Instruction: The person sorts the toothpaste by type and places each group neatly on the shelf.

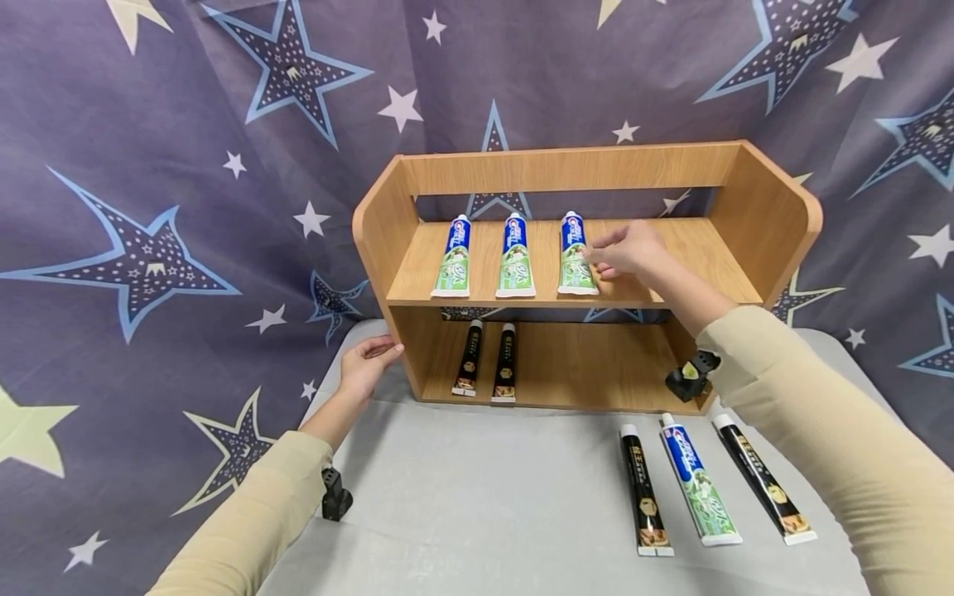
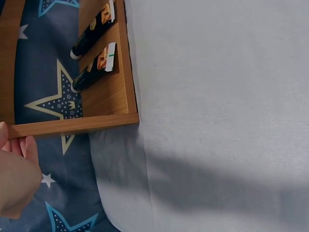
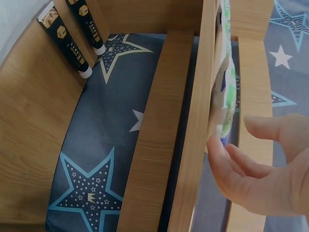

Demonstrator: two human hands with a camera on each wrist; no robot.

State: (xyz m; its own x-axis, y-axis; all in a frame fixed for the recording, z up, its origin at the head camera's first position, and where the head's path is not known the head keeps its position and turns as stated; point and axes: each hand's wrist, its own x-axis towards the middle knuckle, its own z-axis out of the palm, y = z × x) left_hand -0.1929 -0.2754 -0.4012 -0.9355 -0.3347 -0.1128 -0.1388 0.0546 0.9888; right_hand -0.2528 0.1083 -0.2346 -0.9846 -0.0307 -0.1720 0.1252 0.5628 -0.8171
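My right hand [image 1: 629, 251] is at the upper shelf, fingertips at the right edge of the rightmost blue-green toothpaste tube [image 1: 575, 263]. In the right wrist view, thumb and fingers stand apart close to that tube [image 3: 227, 92]. Two like tubes, a middle one [image 1: 516, 258] and a left one [image 1: 454, 261], lie beside it, caps to the back. My left hand [image 1: 363, 371] touches the outer left side of the wooden shelf unit [image 1: 522, 172] with its fingertips. In the left wrist view, the left hand [image 2: 19, 176] is at the side panel [image 2: 72, 125].
Two black toothpaste tubes, one left [image 1: 469, 358] and one right [image 1: 505, 362], lie on the lower level. On the grey-covered table [image 1: 462, 497], a blue-green tube [image 1: 699, 480] lies between two black tubes, one left [image 1: 645, 492] and one right [image 1: 763, 480]. A star-patterned curtain [image 1: 186, 108] hangs behind.
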